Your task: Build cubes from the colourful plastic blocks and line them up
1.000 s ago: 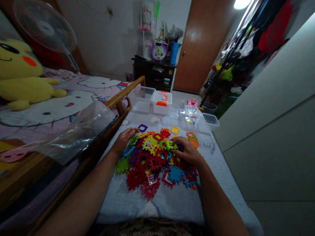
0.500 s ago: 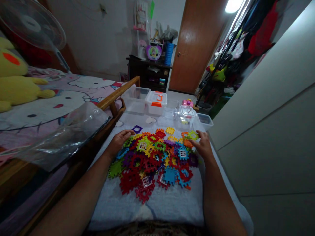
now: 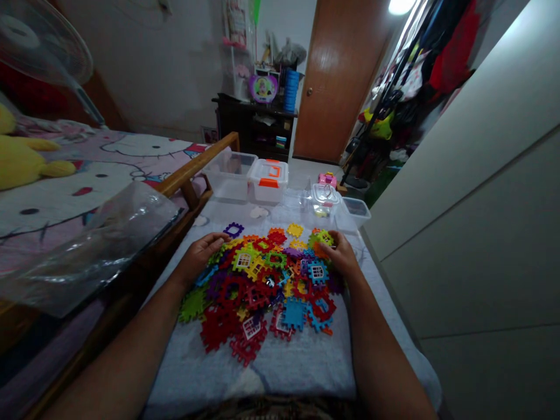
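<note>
A heap of colourful interlocking plastic tiles (image 3: 262, 286) lies on a pale grey cloth (image 3: 289, 361) in front of me. My left hand (image 3: 199, 255) rests at the heap's left edge, fingers curled loosely against the tiles, holding nothing that shows. My right hand (image 3: 343, 256) sits at the heap's far right, fingers closed round a green and an orange tile (image 3: 321, 240). A single purple tile (image 3: 233, 228) and a yellow tile (image 3: 294, 229) lie apart beyond the heap.
Clear plastic boxes (image 3: 230, 169), one with an orange-handled lid (image 3: 268, 179), and small tubs (image 3: 355, 211) stand past the tiles. A bed with a wooden rail (image 3: 192, 166) and a clear plastic bag (image 3: 100, 239) is on the left. A pale cabinet wall (image 3: 481, 221) rises on the right.
My right hand went from the middle of the heap out to its far right edge, took hold of green and orange tiles there and drew them inward. The left hand stayed put.
</note>
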{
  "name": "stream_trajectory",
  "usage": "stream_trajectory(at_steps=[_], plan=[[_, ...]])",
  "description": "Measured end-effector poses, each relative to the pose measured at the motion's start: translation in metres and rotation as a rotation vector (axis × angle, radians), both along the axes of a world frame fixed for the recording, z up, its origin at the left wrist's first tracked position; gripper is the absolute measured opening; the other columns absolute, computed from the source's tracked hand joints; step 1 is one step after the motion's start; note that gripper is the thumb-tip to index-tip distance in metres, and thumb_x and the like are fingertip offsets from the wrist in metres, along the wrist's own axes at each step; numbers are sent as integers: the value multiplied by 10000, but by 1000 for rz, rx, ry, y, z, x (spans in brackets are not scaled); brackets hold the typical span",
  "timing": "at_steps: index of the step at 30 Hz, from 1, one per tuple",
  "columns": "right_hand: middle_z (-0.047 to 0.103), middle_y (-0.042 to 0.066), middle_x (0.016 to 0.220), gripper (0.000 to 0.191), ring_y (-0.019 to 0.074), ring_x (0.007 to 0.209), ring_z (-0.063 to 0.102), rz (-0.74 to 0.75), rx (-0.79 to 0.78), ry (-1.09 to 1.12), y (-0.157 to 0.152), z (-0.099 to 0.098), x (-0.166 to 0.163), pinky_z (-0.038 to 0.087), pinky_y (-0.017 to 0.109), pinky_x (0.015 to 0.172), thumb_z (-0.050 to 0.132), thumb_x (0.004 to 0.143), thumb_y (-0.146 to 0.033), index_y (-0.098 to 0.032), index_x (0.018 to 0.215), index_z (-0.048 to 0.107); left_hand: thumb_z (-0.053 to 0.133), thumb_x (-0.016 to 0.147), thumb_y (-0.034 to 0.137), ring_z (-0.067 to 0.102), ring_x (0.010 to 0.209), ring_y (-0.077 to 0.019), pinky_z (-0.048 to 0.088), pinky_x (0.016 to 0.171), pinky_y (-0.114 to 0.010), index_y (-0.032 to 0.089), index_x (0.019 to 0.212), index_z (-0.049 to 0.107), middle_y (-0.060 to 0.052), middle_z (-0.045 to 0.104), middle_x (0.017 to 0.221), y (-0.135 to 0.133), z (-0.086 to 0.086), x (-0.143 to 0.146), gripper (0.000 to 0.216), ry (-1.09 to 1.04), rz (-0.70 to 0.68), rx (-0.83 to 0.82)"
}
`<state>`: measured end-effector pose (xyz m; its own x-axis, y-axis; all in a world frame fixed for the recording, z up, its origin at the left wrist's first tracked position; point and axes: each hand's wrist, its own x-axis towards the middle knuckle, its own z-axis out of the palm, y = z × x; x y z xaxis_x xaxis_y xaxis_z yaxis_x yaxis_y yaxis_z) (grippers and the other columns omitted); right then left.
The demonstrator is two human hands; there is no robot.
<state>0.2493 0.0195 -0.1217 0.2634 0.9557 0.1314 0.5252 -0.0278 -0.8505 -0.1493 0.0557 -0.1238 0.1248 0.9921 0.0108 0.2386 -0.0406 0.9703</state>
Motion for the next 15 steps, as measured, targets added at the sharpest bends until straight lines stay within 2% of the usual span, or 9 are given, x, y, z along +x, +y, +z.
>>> stream_trajectory(at_steps=[3, 6, 11, 15], plan=[[662, 76, 1053, 606, 211, 864, 646, 7, 12, 120, 0, 1, 3, 543, 344, 774, 688, 694, -542, -187, 1162, 538, 640, 736, 639, 638, 1008, -284, 481, 930, -371, 177, 999, 704, -71, 728, 1052, -2, 4, 2, 535, 12, 10, -11], [666, 75, 1037, 602, 220, 852, 644, -70, 16, 82, 0, -2, 13, 544, 366, 775, 682, 695, -547, -190, 1159, 544, 636, 733, 649, 636, 1003, -282, 484, 920, -363, 175, 1011, 695, -73, 722, 1069, -3, 6, 2, 553, 20, 0, -20], [655, 109, 1079, 535, 277, 992, 619, -244, 51, -227, 0, -6, 32, 473, 429, 924, 662, 689, -467, -176, 1129, 572, 652, 725, 647, 644, 974, -274, 501, 877, -345, 184, 1009, 694, -64, 723, 1069, -1, 5, 0, 545, 6, -14, -36], [623, 156, 1129, 465, 331, 1096, 559, -353, -46, -490, 0, -9, 40, 407, 467, 983, 682, 687, -382, -177, 1099, 612, 664, 723, 629, 641, 1004, -287, 494, 897, -351, 196, 969, 713, -63, 733, 1049, -1, 5, 1, 501, 4, 0, -10]])
